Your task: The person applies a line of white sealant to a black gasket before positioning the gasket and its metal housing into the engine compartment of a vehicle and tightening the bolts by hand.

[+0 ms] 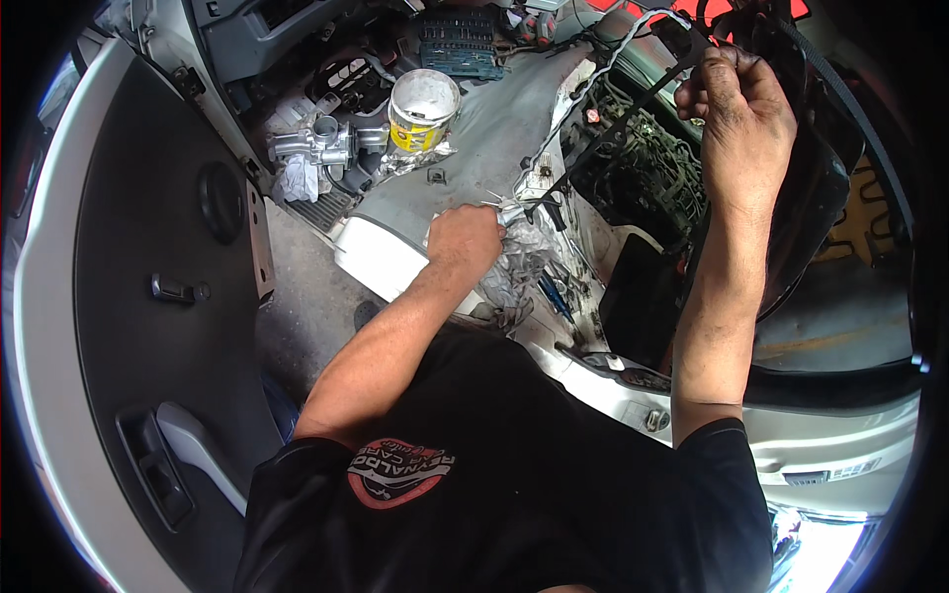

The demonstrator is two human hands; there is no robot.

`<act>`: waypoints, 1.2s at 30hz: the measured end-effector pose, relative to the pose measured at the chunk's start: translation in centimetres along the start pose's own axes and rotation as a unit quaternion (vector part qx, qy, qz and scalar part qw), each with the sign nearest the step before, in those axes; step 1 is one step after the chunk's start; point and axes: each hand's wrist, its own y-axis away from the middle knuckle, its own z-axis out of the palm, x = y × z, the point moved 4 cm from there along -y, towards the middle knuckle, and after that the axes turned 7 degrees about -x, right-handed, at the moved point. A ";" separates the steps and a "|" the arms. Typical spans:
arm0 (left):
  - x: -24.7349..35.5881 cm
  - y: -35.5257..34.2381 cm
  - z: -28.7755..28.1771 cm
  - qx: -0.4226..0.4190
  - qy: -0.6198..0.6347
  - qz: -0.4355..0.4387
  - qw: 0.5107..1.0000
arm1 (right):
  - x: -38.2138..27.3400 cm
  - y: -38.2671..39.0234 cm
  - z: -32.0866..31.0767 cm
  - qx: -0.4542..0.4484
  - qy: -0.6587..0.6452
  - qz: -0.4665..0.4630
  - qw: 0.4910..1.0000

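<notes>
A person in a black T-shirt (514,494) with a red-and-white oval emblem on the chest leans over the open engine bay (643,188) of a white car, seen from above. The left hand (465,239) rests at the near edge of the fender, fingers curled down into a crumpled grey rag (519,267) and pressed together on it; what lies under the palm cannot be told. The right hand (743,109) is raised at far right, fingers closed around a black strap (633,114) that slants down from the fist into the engine bay, close beside the dark underside of the lifted bonnet (820,178).

A grey cloth cover (494,138) is spread over the fender to the left of the bay. On it, at the far side, stands an open round tin (423,109) with a yellow label band and a pale, smeared inside, set on crinkled foil. Just left of the tin lies a bare metal engine part (316,143) with a white rag (297,183) hanging from it. Further off, a blue-green tray of sockets (457,44) sits flat on the cover. A white corrugated hose (593,84) runs along the fender edge. A blue-handled screwdriver (556,296) lies near the rag. At left stands an open door's dark inner panel (148,277).
</notes>
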 end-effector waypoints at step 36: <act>0.2 1.5 -0.8 0.020 -0.018 0.022 0.999 | 0.3 0.0 -0.2 0.007 -0.004 0.001 1.000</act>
